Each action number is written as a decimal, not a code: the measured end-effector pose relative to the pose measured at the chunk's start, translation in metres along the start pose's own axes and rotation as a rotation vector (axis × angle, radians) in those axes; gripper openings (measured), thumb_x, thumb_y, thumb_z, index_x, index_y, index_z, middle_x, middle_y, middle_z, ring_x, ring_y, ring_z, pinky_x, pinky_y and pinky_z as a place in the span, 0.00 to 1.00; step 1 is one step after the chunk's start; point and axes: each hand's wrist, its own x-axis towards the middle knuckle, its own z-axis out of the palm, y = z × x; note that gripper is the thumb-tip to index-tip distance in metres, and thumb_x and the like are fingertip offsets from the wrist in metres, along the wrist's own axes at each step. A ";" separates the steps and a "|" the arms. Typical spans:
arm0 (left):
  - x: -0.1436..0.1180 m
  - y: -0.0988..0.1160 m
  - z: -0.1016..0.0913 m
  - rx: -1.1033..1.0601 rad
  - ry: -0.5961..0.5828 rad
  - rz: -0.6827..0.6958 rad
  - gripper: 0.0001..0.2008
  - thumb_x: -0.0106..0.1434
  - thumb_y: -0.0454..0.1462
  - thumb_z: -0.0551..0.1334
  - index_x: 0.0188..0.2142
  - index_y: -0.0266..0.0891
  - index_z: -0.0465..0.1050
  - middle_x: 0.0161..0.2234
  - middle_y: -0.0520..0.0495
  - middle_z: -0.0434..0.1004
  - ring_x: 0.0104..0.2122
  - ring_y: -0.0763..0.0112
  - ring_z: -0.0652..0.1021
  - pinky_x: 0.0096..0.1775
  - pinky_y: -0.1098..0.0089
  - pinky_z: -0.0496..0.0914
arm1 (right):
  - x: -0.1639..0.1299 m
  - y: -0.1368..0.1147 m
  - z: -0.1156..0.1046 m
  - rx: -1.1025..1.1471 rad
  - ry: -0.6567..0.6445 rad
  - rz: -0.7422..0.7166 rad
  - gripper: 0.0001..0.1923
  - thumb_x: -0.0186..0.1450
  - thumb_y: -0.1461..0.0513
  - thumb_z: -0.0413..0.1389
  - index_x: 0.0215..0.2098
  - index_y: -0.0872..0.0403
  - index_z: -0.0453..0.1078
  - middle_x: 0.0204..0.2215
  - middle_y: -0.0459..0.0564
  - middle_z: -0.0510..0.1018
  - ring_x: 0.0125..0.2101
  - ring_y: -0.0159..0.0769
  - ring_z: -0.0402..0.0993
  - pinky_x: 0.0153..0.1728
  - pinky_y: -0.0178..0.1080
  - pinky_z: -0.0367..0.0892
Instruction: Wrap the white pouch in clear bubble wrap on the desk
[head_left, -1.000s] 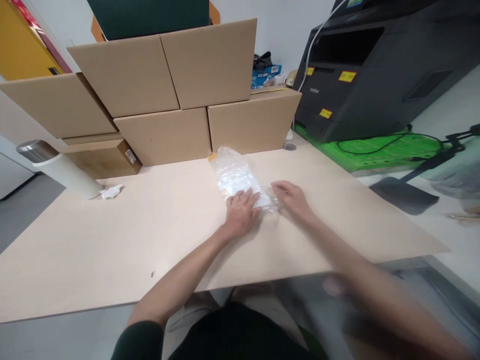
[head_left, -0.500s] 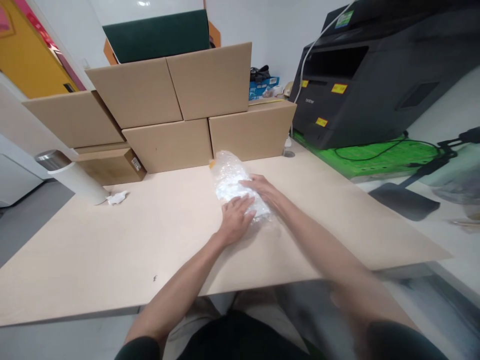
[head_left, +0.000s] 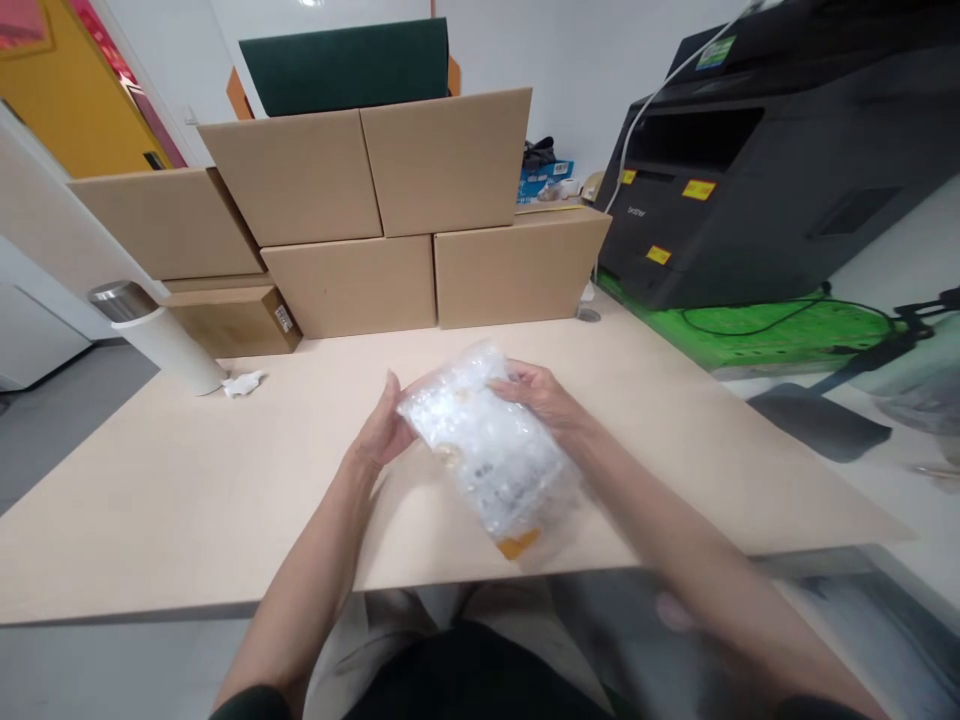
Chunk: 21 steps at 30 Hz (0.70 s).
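A parcel in clear bubble wrap [head_left: 495, 440] is raised and tilted over the table, slightly blurred. It has dark print and an orange-yellow patch at its near end. My right hand [head_left: 544, 398] grips its upper right edge, thumb on top and fingers partly hidden behind. At the parcel's left edge is my left hand [head_left: 381, 428], thumb stretched upward off the wrap. That hand's fingers reach behind the parcel and are mostly hidden.
Cardboard boxes [head_left: 349, 290] are stacked along the back of the pale wooden table [head_left: 285, 450]. To the left stand a white bottle with a metal cap [head_left: 169, 345] and a crumpled tissue [head_left: 243, 384]. A black printer [head_left: 697, 220] is at the right, on a green base [head_left: 765, 335].
The parcel has come up off the table and been turned, its orange-yellow end now nearest me. My left hand has moved from on top of it to its left edge.
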 end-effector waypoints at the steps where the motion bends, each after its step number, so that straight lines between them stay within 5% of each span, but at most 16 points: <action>1: 0.000 -0.002 -0.004 -0.012 0.061 0.007 0.46 0.62 0.68 0.40 0.60 0.38 0.69 0.54 0.36 0.77 0.58 0.49 0.73 0.56 0.55 0.68 | 0.003 0.003 0.002 0.023 0.005 -0.005 0.21 0.46 0.55 0.73 0.36 0.51 0.76 0.28 0.44 0.79 0.28 0.34 0.75 0.30 0.36 0.70; 4: 0.000 0.003 -0.018 0.065 0.211 0.083 0.42 0.64 0.65 0.42 0.64 0.42 0.64 0.64 0.38 0.66 0.61 0.49 0.69 0.58 0.54 0.66 | 0.004 0.006 0.009 0.009 -0.074 -0.006 0.22 0.49 0.56 0.71 0.41 0.51 0.76 0.32 0.45 0.80 0.32 0.35 0.76 0.34 0.36 0.71; 8: -0.012 0.041 -0.024 0.440 0.258 0.311 0.40 0.64 0.66 0.41 0.65 0.50 0.62 0.70 0.47 0.54 0.68 0.53 0.58 0.65 0.50 0.54 | -0.014 -0.009 0.018 -0.074 -0.349 0.059 0.21 0.56 0.58 0.67 0.47 0.51 0.75 0.39 0.47 0.80 0.37 0.34 0.76 0.40 0.36 0.71; 11: -0.024 0.077 -0.012 0.787 0.070 0.360 0.37 0.60 0.67 0.50 0.56 0.50 0.74 0.65 0.48 0.64 0.68 0.52 0.56 0.66 0.50 0.47 | -0.026 -0.026 0.026 -0.136 -0.558 0.115 0.20 0.57 0.62 0.66 0.49 0.51 0.75 0.39 0.46 0.80 0.38 0.34 0.77 0.41 0.36 0.71; 14: -0.032 0.094 -0.003 0.842 -0.165 0.208 0.28 0.59 0.63 0.59 0.44 0.47 0.80 0.50 0.45 0.78 0.59 0.51 0.70 0.61 0.52 0.59 | -0.033 -0.034 0.030 -0.209 -0.660 0.110 0.16 0.56 0.65 0.66 0.43 0.53 0.77 0.35 0.45 0.80 0.36 0.34 0.77 0.37 0.34 0.71; 16: -0.033 0.088 -0.003 0.741 -0.230 0.072 0.26 0.61 0.61 0.57 0.38 0.43 0.80 0.38 0.45 0.79 0.43 0.58 0.78 0.48 0.60 0.69 | -0.037 -0.033 0.031 -0.195 -0.652 0.100 0.14 0.55 0.65 0.66 0.41 0.54 0.78 0.34 0.46 0.80 0.34 0.34 0.77 0.35 0.34 0.71; 18: -0.033 0.071 -0.003 0.621 -0.169 -0.002 0.27 0.63 0.60 0.55 0.33 0.40 0.77 0.29 0.48 0.76 0.30 0.66 0.75 0.36 0.67 0.69 | -0.040 -0.028 0.030 -0.137 -0.597 0.089 0.13 0.56 0.63 0.66 0.40 0.54 0.78 0.33 0.46 0.80 0.33 0.35 0.77 0.33 0.35 0.71; 21: -0.024 0.033 0.010 0.466 0.033 -0.018 0.27 0.65 0.59 0.54 0.31 0.39 0.76 0.28 0.48 0.76 0.30 0.67 0.74 0.33 0.68 0.68 | -0.041 -0.018 0.032 -0.041 -0.450 0.051 0.12 0.55 0.60 0.67 0.37 0.54 0.77 0.31 0.47 0.79 0.30 0.35 0.76 0.30 0.35 0.70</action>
